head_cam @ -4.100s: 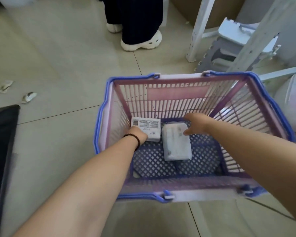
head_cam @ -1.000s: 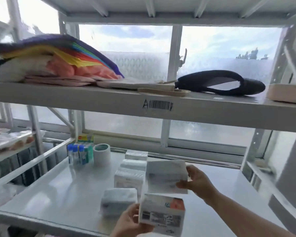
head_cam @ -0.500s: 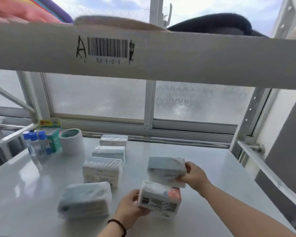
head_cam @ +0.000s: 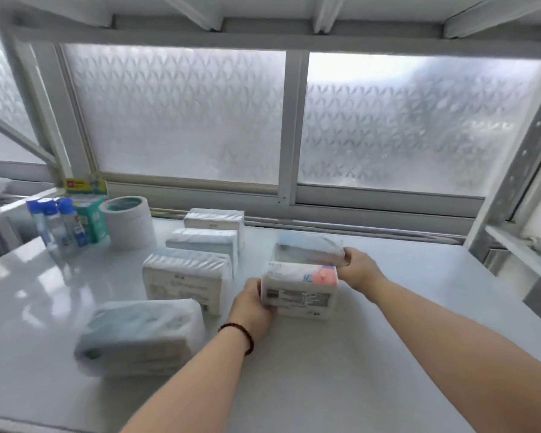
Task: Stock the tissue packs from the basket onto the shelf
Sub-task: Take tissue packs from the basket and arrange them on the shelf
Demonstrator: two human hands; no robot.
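The shelf (head_cam: 372, 364) looks like white painted metal, smooth and glossy — it mirrors the window light on its left part. The tissue packs (head_cam: 185, 276) are wrapped in thin plastic film, slightly shiny and crinkled, with paper-white tissue showing through. The pack (head_cam: 300, 292) in the left hand (head_cam: 250, 303) has a printed label, smooth and semi-gloss. The window panes (head_cam: 181, 117) are frosted glass with a pressed, textured pattern — matt, not clear. The upright post (head_cam: 512, 176) at right is painted metal with punched holes. The roll (head_cam: 128, 221) looks like matt paper.
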